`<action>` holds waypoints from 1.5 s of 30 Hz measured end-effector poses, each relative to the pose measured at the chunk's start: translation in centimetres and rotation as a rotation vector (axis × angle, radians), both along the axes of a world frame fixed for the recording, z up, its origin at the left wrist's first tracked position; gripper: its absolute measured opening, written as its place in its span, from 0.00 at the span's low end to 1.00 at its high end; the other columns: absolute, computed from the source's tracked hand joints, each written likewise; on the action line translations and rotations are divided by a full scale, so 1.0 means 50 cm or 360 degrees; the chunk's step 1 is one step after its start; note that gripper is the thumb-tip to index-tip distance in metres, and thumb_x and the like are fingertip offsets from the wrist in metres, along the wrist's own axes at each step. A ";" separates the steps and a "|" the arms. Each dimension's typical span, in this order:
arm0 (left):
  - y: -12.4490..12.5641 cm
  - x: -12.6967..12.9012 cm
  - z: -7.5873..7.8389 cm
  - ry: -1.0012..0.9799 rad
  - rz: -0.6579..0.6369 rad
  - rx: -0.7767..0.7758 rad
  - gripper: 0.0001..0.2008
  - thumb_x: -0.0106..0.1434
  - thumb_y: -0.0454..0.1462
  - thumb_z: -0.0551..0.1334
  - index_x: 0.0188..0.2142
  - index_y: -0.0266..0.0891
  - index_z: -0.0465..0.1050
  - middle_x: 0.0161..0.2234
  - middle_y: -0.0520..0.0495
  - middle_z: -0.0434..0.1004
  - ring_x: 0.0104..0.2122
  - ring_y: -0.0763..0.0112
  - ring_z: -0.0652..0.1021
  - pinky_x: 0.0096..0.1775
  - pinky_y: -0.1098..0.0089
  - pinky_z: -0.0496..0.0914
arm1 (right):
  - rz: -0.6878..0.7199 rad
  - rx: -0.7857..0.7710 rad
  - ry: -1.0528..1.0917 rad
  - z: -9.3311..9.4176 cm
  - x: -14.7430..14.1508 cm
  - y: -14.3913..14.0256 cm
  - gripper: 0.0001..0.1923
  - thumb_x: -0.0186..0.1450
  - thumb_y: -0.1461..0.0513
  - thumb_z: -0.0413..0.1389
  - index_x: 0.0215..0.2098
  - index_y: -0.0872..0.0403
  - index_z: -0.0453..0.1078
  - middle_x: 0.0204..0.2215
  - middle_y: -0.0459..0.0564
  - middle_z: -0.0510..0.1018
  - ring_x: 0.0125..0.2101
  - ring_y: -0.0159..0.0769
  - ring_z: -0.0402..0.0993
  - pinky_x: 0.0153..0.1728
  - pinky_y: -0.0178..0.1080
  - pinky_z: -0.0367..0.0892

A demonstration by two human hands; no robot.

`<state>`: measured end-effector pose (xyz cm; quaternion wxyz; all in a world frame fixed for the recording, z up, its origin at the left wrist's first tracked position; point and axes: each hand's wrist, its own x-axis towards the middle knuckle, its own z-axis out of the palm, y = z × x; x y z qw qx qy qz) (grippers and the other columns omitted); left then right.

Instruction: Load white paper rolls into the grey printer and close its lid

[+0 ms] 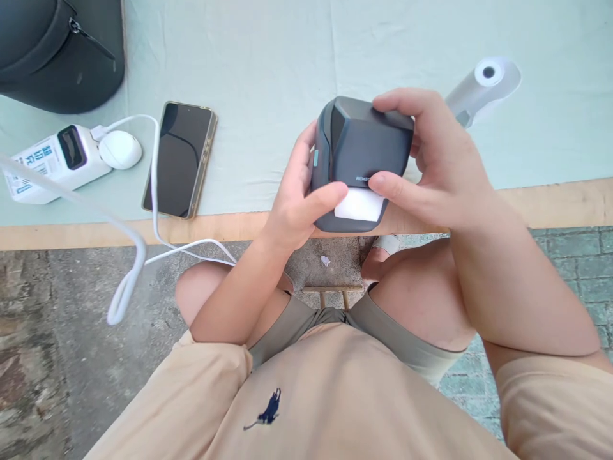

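Both hands grip the small dark printer above the table's near edge: left hand and right hand thumbs pinching its white paper (already emerging, not torn off).

Printer between both hands, phone left, on table.

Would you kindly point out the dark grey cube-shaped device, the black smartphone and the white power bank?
Dark grey cube-shaped device (364, 144): head view, top face.
Black smartphone (181, 156): head view, screen centre.
White power bank (52, 163): head view, side.
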<state>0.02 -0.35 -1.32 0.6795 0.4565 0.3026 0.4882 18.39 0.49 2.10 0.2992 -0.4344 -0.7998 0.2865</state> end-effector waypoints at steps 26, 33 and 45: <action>0.003 0.004 0.004 -0.0199 0.0065 -0.0306 0.15 0.66 0.44 0.49 0.42 0.40 0.68 0.41 0.49 0.76 0.47 0.66 0.76 0.44 0.68 0.74 | 0.0064 -0.0032 0.0108 -0.015 0.001 0.001 0.38 0.52 0.55 0.61 0.57 0.45 0.50 0.59 0.47 0.56 0.61 0.37 0.54 0.63 0.47 0.58; 0.009 0.008 0.003 -0.0257 0.0143 -0.0366 0.17 0.66 0.46 0.47 0.39 0.40 0.69 0.37 0.51 0.76 0.46 0.66 0.76 0.46 0.65 0.73 | -0.0487 0.0558 -0.0092 0.031 -0.026 -0.022 0.25 0.51 0.53 0.62 0.45 0.51 0.65 0.40 0.49 0.68 0.42 0.35 0.68 0.41 0.40 0.69; 0.000 0.000 0.011 -0.0163 -0.0065 -0.0308 0.12 0.62 0.42 0.57 0.44 0.42 0.66 0.40 0.50 0.75 0.43 0.68 0.78 0.39 0.72 0.75 | -0.0514 0.0509 -0.0433 0.019 -0.035 -0.001 0.06 0.60 0.61 0.52 0.35 0.51 0.69 0.27 0.41 0.73 0.22 0.21 0.62 0.23 0.31 0.57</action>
